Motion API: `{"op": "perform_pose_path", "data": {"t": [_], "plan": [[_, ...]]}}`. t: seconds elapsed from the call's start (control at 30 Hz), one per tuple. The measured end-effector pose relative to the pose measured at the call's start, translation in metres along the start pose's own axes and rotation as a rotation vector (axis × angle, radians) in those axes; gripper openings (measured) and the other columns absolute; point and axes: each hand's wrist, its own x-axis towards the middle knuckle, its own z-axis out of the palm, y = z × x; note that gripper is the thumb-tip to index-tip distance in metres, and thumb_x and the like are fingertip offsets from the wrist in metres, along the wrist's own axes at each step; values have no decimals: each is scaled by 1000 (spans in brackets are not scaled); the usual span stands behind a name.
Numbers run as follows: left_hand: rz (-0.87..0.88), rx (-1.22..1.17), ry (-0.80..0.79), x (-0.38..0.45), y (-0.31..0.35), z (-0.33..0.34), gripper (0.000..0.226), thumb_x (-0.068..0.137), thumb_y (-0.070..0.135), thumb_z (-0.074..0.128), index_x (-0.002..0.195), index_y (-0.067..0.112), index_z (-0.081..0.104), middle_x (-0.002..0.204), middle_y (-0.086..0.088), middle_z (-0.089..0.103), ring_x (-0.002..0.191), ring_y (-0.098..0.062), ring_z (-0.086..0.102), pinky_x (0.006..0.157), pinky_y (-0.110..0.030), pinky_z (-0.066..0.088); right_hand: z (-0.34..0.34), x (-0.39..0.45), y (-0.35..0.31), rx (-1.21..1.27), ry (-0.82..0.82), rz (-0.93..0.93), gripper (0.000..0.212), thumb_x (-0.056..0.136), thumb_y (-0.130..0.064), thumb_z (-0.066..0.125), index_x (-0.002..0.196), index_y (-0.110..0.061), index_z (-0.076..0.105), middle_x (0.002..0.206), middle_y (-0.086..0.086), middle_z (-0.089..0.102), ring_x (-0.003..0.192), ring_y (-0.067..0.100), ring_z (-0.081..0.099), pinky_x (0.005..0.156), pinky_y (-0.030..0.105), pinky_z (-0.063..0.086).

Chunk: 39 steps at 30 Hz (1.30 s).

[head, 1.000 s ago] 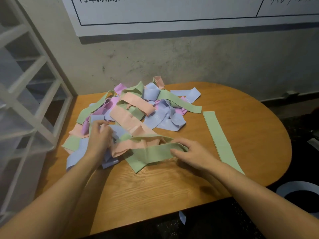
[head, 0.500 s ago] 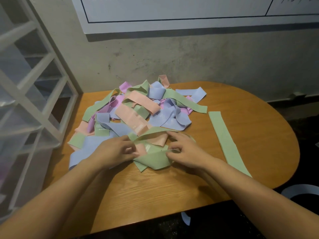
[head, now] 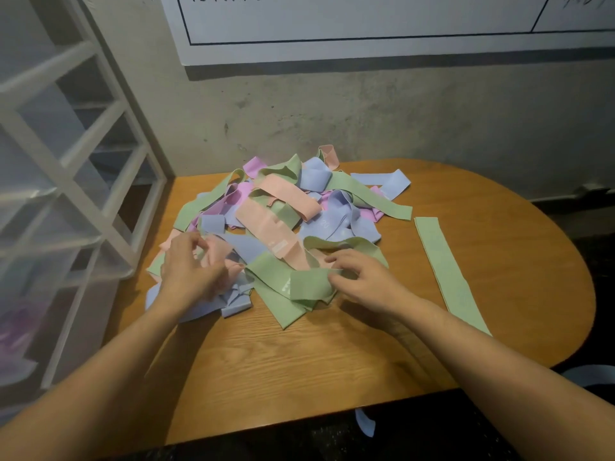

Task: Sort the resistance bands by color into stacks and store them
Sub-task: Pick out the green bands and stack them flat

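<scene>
Storage unit: white lattice-framed rack of translucent plastic drawers [head: 66,201], far left, beside the surface; purple shows faintly in a lower drawer.
Left hand: left hand [head: 191,266] on the pile's left edge, fingers curled and pinching a salmon-pink elastic band [head: 219,252].
Pile: tangled heap of green, blue, pink and salmon fabric resistance bands [head: 286,214], mid-surface, unsorted.
Surface: oval wood-grain table top [head: 299,361].
Right hand: right hand [head: 362,277], fingers bent, pinching the end of a looped pale green band [head: 309,287] at the pile's near edge.
Started stack: one flat pale green band strip [head: 446,267], laid straight, apart from the pile to the right.
Step in hand, judged: freeing the green band.
Method advice: hold the salmon band down with the left, draw the green out low and slowly, flatten, then lay it square on the green strip.
</scene>
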Motion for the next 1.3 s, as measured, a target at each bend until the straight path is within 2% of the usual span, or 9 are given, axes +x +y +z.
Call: {"op": "perform_pose_path", "data": {"t": [0.1, 0.27, 0.47, 0.57, 0.73, 0.9, 1.07, 1.23, 1.3], "plan": [[151, 80, -43, -6, 9, 1, 48, 72, 50, 65, 115, 37, 47, 133, 1, 48, 125, -23, 44, 100, -52, 43, -2, -3, -5, 76, 8, -14, 12, 93, -27, 63, 90, -21, 73, 98, -9, 72, 98, 10, 64, 92, 42, 52], [396, 88, -183, -10, 31, 19, 34, 84, 49, 53, 113, 34, 61, 141, 9, 52, 135, -15, 44, 108, -56, 36, -13, -9, -24, 250, 6, 7, 13, 96, -14, 62, 86, -20, 68, 98, 3, 70, 89, 8, 64, 75, 23, 53], [487, -192, -487, -33, 83, 45, 59, 84, 45, 73, 137, 29, 54, 146, 21, 47, 137, 8, 39, 110, -12, 29, -33, -16, -41, 399, 22, 15, 26, 88, -26, 59, 85, -1, 63, 80, 2, 57, 74, 9, 50, 65, 17, 41], [457, -234, -601, -40, 103, 60, 57, 83, 43, 79, 133, 27, 57, 134, 16, 59, 128, 1, 51, 106, -18, 39, -43, -19, -45, 486, 58, 57, 18, 86, -34, 59, 80, -19, 66, 82, -4, 62, 80, 8, 53, 70, 19, 43], [365, -396, -580, -42, 122, 71, 20, 90, 13, 72, 105, 6, 61, 92, 11, 66, 86, 2, 62, 78, -14, 48, -57, -30, -40, 462, 91, 130, 18, 99, -30, 64, 87, -24, 75, 84, -9, 69, 78, 7, 58, 64, 20, 47], [371, -278, -584, -40, 130, 65, 32, 83, -2, 65, 108, 18, 62, 93, 7, 65, 77, 4, 58, 70, -11, 45, -70, -39, -37, 528, 139, 180, 18, 99, -26, 62, 88, -18, 74, 65, -9, 59, 58, 8, 51, 46, 18, 36], [234, -512, -570, -34, 121, 58, 27, 91, 13, 63, 115, 21, 68, 104, 8, 73, 96, -7, 69, 84, -20, 55, -80, -46, -27, 548, 189, 260, 21, 99, -33, 60, 83, -25, 72, 70, -7, 58, 62, 9, 51, 48, 20, 35], [101, -673, -426, -35, 130, 50, 12, 93, 21, 71, 100, 14, 75, 94, -3, 76, 86, -13, 68, 72, -26, 55, -84, -53, -17, 475, 115, 304, 24, 101, -33, 57, 80, -24, 63, 58, -10, 49, 51, 9, 43, 45, 22, 29], [111, -659, -384, -39, 140, 50, 10, 96, 19, 65, 97, 16, 75, 87, 6, 75, 79, -6, 66, 65, -23, 53, -83, -56, -18, 434, 86, 300, 26, 101, -34, 57, 77, -27, 62, 60, -9, 50, 50, 9, 43, 46, 23, 30]]}}
